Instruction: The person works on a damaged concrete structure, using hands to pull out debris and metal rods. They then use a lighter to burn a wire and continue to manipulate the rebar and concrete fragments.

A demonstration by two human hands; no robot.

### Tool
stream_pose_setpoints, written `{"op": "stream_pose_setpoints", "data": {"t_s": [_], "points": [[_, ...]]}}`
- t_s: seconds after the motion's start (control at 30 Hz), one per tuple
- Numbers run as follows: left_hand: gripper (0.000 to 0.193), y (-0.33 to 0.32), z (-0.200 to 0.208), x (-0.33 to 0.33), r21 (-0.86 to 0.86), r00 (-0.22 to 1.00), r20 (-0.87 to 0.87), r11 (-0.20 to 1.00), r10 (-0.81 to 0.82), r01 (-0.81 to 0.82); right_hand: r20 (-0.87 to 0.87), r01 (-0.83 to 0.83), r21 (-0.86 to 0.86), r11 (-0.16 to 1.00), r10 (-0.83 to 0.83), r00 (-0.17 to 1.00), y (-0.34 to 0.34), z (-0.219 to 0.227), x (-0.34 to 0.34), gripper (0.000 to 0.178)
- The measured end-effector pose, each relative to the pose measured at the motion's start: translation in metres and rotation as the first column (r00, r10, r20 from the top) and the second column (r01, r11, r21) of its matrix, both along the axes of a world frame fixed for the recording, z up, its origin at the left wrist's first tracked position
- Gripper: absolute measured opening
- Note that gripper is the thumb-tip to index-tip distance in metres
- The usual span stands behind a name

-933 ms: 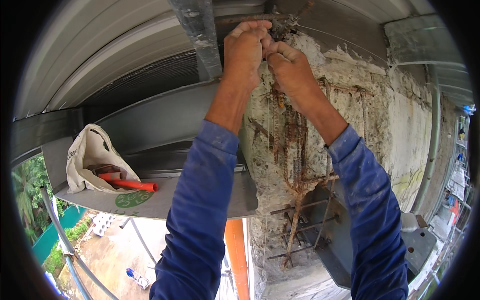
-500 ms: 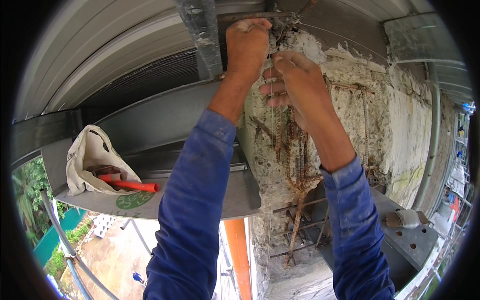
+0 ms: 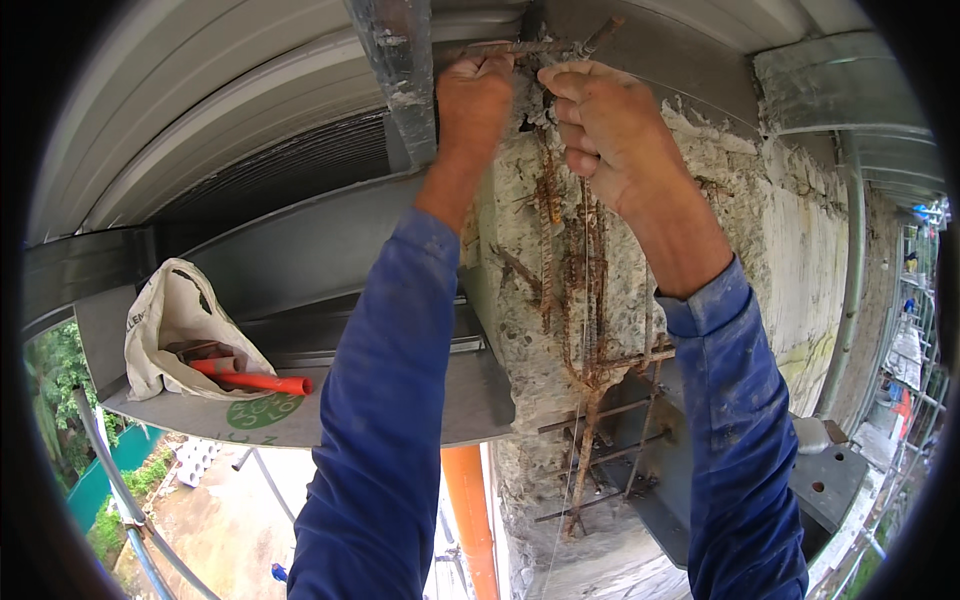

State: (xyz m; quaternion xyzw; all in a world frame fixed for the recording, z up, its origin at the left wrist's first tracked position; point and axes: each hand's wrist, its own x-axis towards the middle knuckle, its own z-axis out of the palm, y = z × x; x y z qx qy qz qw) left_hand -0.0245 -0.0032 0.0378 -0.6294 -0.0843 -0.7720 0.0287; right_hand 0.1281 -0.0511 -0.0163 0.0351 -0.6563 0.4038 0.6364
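Note:
My left hand is raised to the top of the broken concrete column, its fingers curled against a rusty horizontal steel bar. What its fingertips may pinch there is hidden. Just to the right, my right hand is closed, thumb against forefinger, close to the bar's end. A thin pale string hangs below the right hand, down past the exposed rebar, and seems to be held in that pinch. Another thin line stretches from the bar toward the upper right.
On the grey ledge at left lies an open white sack with orange-red pipe pieces. A metal post hangs beside my left wrist. A steel plate with holes carries a pale spool. Ground shows far below; scaffolding stands at right.
My right hand has risen toward the bar and its spread fingers have closed. My left hand has shifted slightly left and down along the bar. The view has tilted a little.

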Motion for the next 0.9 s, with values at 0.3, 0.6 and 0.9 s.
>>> {"op": "stream_pose_setpoints", "data": {"t_s": [0.3,0.6,0.9], "points": [[0.011,0.010,0.015,0.001,0.170,0.997,-0.015,0.983,0.071,-0.068,-0.017,0.113,0.070,0.991,-0.112,0.994,-0.002,0.003,-0.002,0.010],[0.019,0.007,-0.007,0.009,-0.086,0.993,-0.050,0.991,-0.111,0.107,-0.045,0.099,0.088,0.991,-0.096,0.994,0.003,0.006,-0.005,0.007],[0.021,0.006,-0.026,0.012,0.234,0.933,-0.091,0.918,0.349,-0.321,-0.012,0.188,0.098,0.977,-0.188,0.982,0.008,0.019,-0.007,0.007]]}}
